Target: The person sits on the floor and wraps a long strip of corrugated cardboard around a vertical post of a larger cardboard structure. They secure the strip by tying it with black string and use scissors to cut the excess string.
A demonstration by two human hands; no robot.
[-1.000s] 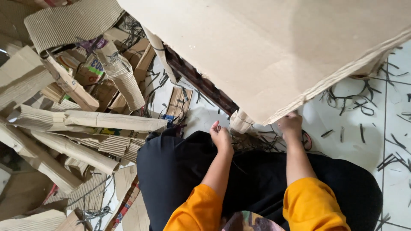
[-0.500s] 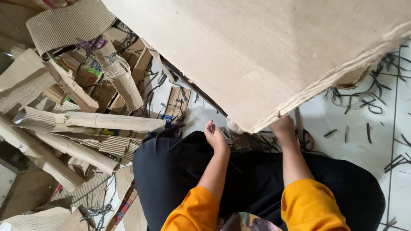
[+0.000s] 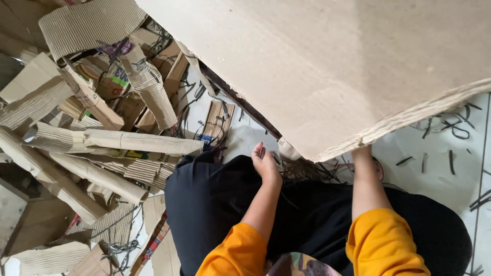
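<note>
Cardboard fills most of the frame: one big brown corrugated sheet (image 3: 327, 66) covers the upper right, with its long torn edge running diagonally from lower centre up to the right border. From where I watch, the sheet lies above and to the right of both hands, leaning over the lap.

My right hand (image 3: 361, 151) is at the lowest corner of that torn edge. The fingers go up behind the board, so I cannot tell if they grip it or only prop it.

My left hand (image 3: 265, 162) sits lower centre, just beside the sheet's near edge but apart from it, fingers loosely curled and holding nothing I can make out. The right hand is clearly the nearer one to the sheet.

Left half of the frame: a heap of rolled cardboard pieces (image 3: 138, 142) and flat scraps. Thin dark strips (image 3: 455, 128) litter the white tiled floor (image 3: 440, 168) at right. Black trousers (image 3: 220, 204) and orange sleeves (image 3: 383, 243) fill the bottom.
</note>
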